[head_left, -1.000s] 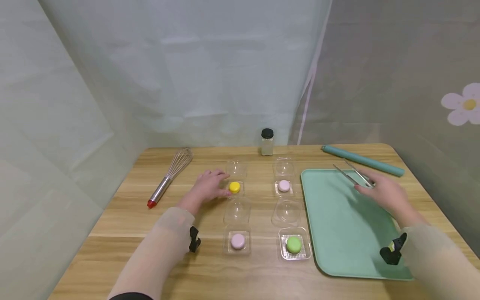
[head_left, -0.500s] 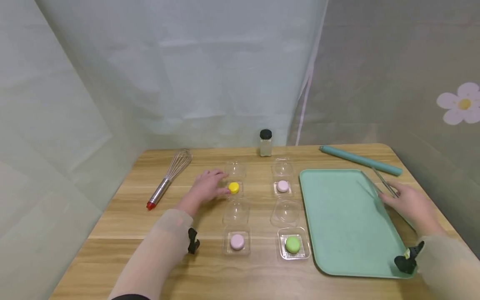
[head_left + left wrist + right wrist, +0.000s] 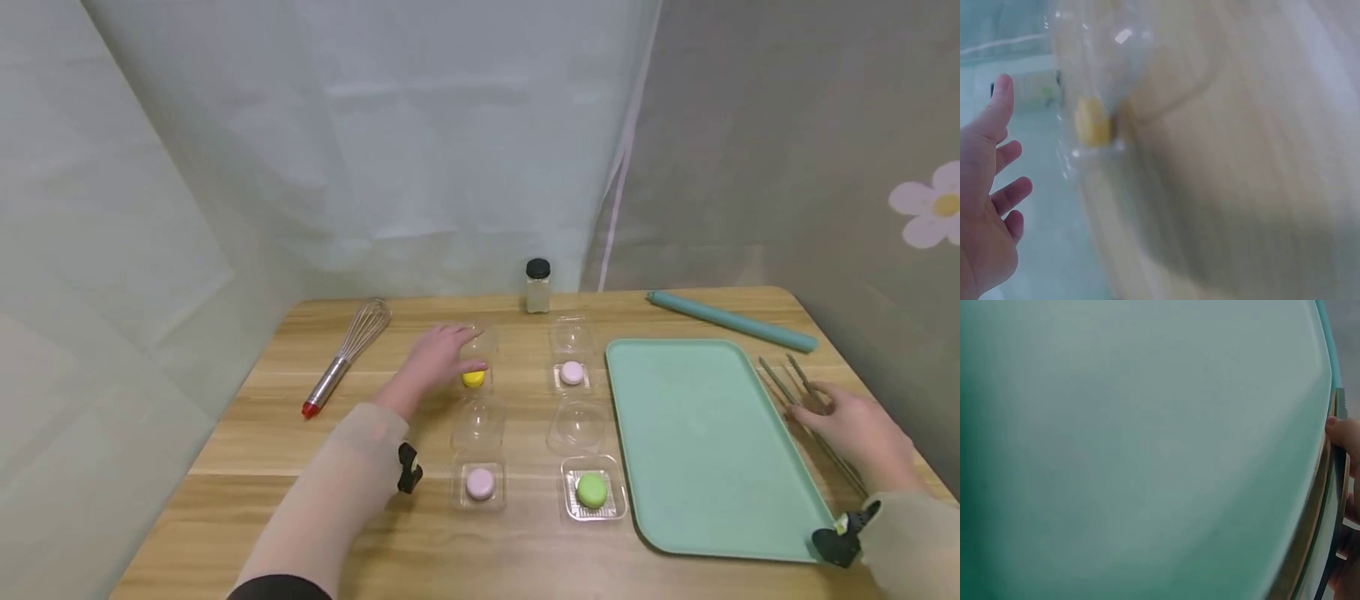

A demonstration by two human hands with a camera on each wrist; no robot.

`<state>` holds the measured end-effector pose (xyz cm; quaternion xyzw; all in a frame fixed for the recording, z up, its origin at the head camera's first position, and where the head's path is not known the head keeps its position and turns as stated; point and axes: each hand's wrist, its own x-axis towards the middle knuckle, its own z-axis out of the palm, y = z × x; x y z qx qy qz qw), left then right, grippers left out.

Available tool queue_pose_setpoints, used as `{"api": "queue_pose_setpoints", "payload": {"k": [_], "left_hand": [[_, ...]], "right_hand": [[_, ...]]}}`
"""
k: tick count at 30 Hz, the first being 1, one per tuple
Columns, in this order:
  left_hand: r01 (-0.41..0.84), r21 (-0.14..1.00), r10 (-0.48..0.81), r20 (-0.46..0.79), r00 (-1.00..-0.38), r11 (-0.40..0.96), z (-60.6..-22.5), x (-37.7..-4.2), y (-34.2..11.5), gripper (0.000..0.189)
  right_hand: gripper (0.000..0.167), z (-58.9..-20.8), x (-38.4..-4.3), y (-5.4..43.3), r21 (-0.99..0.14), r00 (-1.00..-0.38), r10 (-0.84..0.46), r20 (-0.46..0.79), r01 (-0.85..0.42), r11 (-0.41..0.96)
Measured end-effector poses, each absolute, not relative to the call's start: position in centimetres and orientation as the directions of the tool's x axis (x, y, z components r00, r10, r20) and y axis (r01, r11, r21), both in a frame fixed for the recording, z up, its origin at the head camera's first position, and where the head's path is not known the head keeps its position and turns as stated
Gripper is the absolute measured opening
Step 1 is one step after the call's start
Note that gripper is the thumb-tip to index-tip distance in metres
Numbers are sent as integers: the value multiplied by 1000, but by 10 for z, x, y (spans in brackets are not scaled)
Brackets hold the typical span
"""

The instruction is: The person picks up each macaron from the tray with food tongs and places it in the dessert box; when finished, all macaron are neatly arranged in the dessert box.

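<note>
My left hand [image 3: 440, 358] hovers over an open clear plastic box with a yellow macaron [image 3: 473, 379], partly covering it. In the left wrist view its thumb and fingers [image 3: 1011, 195] are apart from the box [image 3: 1099, 147] and hold nothing. Right of the green tray [image 3: 690, 442], my right hand [image 3: 858, 429] holds metal tongs [image 3: 780, 381] between thumb and fingers, low at the table. The right wrist view shows the tongs [image 3: 1337, 481] along the tray's edge. Other open clear boxes hold a pink macaron [image 3: 572, 372], another pink macaron [image 3: 480, 483] and a green macaron [image 3: 592, 490].
A whisk [image 3: 347, 358] with a red-tipped handle lies at the left. At the back stands a black-lidded jar [image 3: 537, 286]. A blue-green rod [image 3: 731, 321] lies behind the tray, and cloth walls [image 3: 450, 150] rise behind the table.
My right hand has moved with the tongs from over the tray to the table on its right. My left hand has risen slightly from beside the yellow macaron to over its box.
</note>
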<state>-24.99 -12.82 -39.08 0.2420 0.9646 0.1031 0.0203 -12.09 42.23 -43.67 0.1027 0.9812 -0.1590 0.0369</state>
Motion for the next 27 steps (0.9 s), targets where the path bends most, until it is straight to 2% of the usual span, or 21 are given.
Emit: {"api": "queue_pose_setpoints", "payload": {"k": [7, 13, 20, 22, 27], "left_hand": [[451, 212, 466, -21, -885, 867, -377, -252, -110, 70], [445, 228, 465, -42, -884, 866, -375, -250, -97, 70], [438, 271, 462, -25, -887, 857, -376, -249, -91, 70], [429, 276, 452, -25, -891, 860, -375, -248, -90, 71], [413, 281, 440, -39, -897, 866, -374, -249, -84, 72]], "right_hand": [[84, -443, -121, 420, -292, -991, 128, -45, 135, 947], [85, -444, -116, 419, -294, -979, 197, -59, 205, 933], [101, -431, -119, 413, -320, -948, 298, -113, 319, 892], [98, -422, -124, 407, -331, -953, 287, -96, 303, 894], [91, -401, -146, 384, -387, -987, 151, -48, 158, 908]]}}
